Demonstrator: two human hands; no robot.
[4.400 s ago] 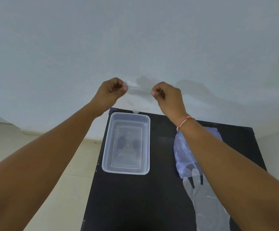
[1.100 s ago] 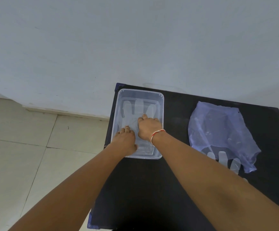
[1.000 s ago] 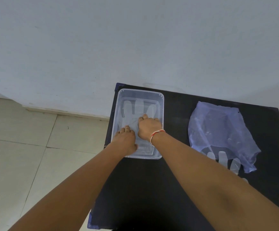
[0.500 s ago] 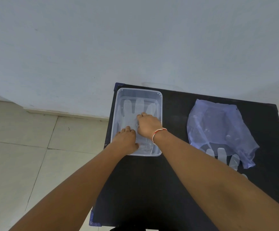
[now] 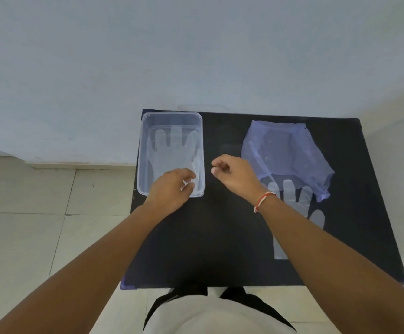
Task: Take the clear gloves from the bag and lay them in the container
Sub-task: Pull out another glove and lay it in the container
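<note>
A clear plastic container stands at the back left of the black table. One clear glove lies flat inside it, fingers pointing to the wall. My left hand hovers over the container's near end, fingers loosely curled and empty. My right hand is over the bare table between container and bag, fingers curled with nothing in them. The bluish plastic bag lies at the back right. Another clear glove sticks out of the bag's near opening, partly under my right forearm.
The black table stands against a pale wall, with tiled floor to its left. Its near edge is close to my body.
Both hands have lifted off the glove in the container. My right hand moved right, out of the container, to the middle of the table. The view has tilted downward.
</note>
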